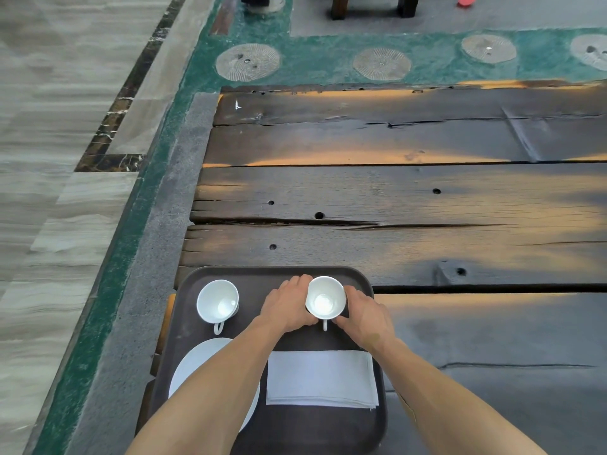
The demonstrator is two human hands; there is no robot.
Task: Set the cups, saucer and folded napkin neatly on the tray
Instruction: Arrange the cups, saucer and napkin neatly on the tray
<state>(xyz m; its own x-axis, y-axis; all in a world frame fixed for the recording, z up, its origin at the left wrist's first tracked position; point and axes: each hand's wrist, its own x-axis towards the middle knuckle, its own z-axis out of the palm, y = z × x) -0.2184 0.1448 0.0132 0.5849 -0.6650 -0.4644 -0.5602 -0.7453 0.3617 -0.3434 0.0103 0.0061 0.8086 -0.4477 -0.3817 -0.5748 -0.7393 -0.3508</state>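
Note:
A dark brown tray (pixel 315 431) lies at the near left of a rough wooden table. A white cup (pixel 325 302) stands upright at the tray's far right, its handle toward me. My left hand (pixel 289 307) and my right hand (pixel 364 318) cup its two sides. A second white cup (pixel 217 302) stands at the far left of the tray, handle toward me. A white saucer (pixel 197 366) lies near left, partly hidden by my left forearm. A folded grey-white napkin (pixel 322 377) lies flat at the near right of the tray.
The dark plank table (pixel 394 192) stretches far and right of the tray. Its left edge meets a grey stone curb (pixel 154 257) and a green strip with round stone discs (pixel 248 62). Furniture legs (pixel 338 8) stand at the far side.

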